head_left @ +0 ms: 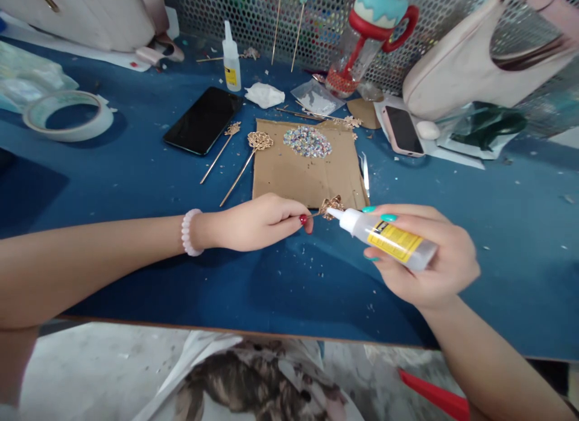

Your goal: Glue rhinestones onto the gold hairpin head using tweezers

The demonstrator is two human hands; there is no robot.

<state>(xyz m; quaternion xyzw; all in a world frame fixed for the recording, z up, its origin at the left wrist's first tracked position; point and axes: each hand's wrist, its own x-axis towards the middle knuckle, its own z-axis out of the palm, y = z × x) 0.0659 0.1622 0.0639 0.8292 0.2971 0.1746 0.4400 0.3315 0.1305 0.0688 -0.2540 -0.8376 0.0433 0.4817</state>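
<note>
My left hand (266, 221) is closed in a pinch on the thin stem of a gold filigree hairpin (332, 206). The hairpin's openwork head lies by the front edge of a cardboard piece (289, 174). In my right hand (429, 252) is a clear glue bottle (393, 237) with a yellow label, tilted so its white nozzle meets or nearly meets the hairpin head. Whether glue is coming out cannot be seen. A heap of multicoloured rhinestones (307, 142) rests on the cardboard. Two more gold hairpins (260, 141) (232, 129) lie to its left.
Behind the cardboard stand a second glue bottle (231, 62) and a tumbler (355, 44). Around it lie a black phone (204, 120), white tweezers (365, 175), a pink phone (404, 130) and a tape roll (67, 131). Pale bags (452, 71) sit by the perforated metal panel (217, 17).
</note>
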